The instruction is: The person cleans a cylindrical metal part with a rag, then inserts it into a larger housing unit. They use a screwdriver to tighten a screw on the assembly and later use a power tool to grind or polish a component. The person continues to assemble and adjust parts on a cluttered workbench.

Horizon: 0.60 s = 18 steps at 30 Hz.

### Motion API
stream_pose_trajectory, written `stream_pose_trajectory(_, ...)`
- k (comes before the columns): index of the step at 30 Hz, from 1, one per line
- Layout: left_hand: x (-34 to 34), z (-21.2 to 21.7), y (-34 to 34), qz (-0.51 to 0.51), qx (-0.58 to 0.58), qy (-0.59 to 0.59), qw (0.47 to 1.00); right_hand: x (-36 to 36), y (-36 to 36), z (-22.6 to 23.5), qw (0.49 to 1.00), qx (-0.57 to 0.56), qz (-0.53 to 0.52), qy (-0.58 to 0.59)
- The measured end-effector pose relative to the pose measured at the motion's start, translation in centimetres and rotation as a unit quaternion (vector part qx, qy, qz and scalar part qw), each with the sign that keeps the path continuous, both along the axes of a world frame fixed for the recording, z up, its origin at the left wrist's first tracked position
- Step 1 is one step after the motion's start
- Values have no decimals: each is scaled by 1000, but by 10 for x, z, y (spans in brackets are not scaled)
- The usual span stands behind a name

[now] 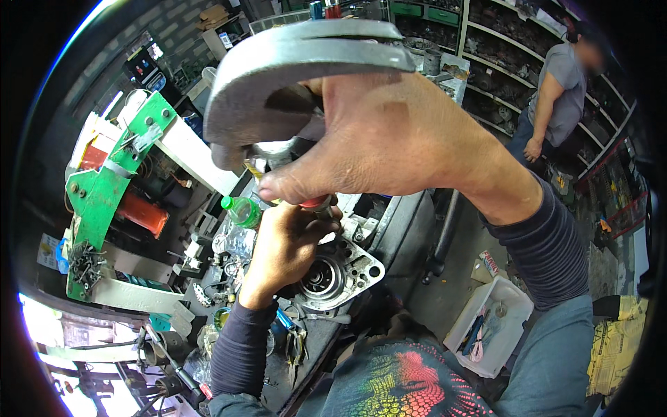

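My right hand (396,135) is raised close to the camera, closed on a thick curved grey metal piece (240,97); its fingers are mostly hidden behind it. Below, my left hand (281,243) is closed round a tool with a red end (317,202), whose lower part I cannot make out. Under and beside that hand lies a flat metal housing (361,267) with a round ringed opening (321,278). A green-capped bottle (242,210) stands just left of my left hand.
Small metal parts and pliers (297,347) crowd the bench. A green frame (104,198) rises at left. Right of the bench, a white bin (490,326) holding tools sits on the floor. Another person (559,90) stands near the shelves (497,52) at the back right.
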<state>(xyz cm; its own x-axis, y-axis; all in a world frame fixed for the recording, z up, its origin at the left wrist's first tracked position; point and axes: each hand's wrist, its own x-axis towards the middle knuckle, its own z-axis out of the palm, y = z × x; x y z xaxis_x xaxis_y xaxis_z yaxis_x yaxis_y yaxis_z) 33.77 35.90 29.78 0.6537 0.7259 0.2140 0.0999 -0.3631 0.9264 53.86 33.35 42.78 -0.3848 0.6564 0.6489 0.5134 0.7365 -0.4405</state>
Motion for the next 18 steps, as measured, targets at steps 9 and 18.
stream_pose_trajectory(9,16,21,-21,-47,-90,0,995,19,-22,13,985,101,-82,-113)
stream_pose_trajectory(18,20,12,-18,-43,-67,10,997,29,-55,26,973,-11,-152,-172)
